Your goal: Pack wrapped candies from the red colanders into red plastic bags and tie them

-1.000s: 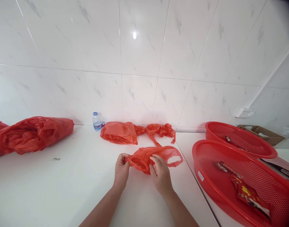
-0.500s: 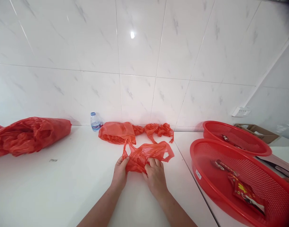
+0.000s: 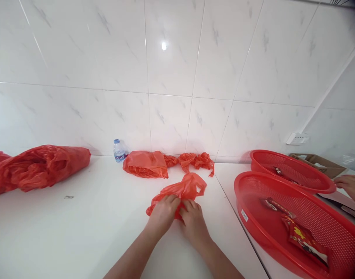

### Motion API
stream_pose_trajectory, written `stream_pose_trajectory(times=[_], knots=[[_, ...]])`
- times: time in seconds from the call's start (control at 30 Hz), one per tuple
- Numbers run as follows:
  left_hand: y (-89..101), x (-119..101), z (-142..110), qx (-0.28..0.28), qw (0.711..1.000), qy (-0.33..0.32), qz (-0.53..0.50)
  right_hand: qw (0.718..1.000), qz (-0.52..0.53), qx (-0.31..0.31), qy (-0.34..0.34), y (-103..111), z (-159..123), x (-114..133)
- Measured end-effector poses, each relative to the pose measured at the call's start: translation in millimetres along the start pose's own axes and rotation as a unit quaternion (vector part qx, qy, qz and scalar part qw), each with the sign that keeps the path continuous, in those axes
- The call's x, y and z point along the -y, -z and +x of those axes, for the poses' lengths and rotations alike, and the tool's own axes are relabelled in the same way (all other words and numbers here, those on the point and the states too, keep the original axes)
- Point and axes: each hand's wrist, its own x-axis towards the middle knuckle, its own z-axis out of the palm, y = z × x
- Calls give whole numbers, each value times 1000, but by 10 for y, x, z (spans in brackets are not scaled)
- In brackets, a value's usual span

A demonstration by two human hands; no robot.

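Observation:
A thin red plastic bag (image 3: 185, 186) lies crumpled on the white table in front of me, one handle loop spread toward the upper right. My left hand (image 3: 163, 211) is closed over the bag's middle, fingers curled into the plastic. Right beside it, my right hand (image 3: 192, 217) grips the same bag along its near edge, its fingers bent. The two hands nearly touch. The fingertips are partly hidden in the folds. Behind the bag rest a folded stack of red plastic bags (image 3: 146, 163) and some crumpled red bags (image 3: 196, 160) along the wall.
A water bottle (image 3: 118, 152) stands by the wall. A large bundle of red bags (image 3: 46, 166) lies left. On the right are two red baskets, the near basket (image 3: 244, 193) holding snack packets (image 3: 307, 242). Another person's hand (image 3: 352, 186) is by the far basket (image 3: 325, 188).
My left hand has moved right, from the bag's left handle to its middle, and the bag is more bunched. Another person's hand has come further into view at the right.

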Motion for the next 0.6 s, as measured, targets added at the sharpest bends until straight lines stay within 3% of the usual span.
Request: stream_pose_trajectory(times=[0.1,0.2,0.27,0.33,0.43,0.53,0.6], knots=[[-38,265,-29,-7,991,117,60,999,-36,2,10,135,-212,-158],[-22,522,-96,-5,977,183,105,997,-78,22,-14,305,-478,-370],[-13,570,-122,4,972,201,125,995,-96,30,-27,418,-623,-431],[-15,514,-119,10,971,194,142,994,-105,16,-26,517,-710,-369],[-37,326,-82,19,974,161,155,998,-56,-12,11,604,-708,-72],[-67,143,-56,38,981,120,146,999,41,8,32,587,-536,229],[-72,67,-67,55,987,92,123,996,87,30,6,537,-336,267]])
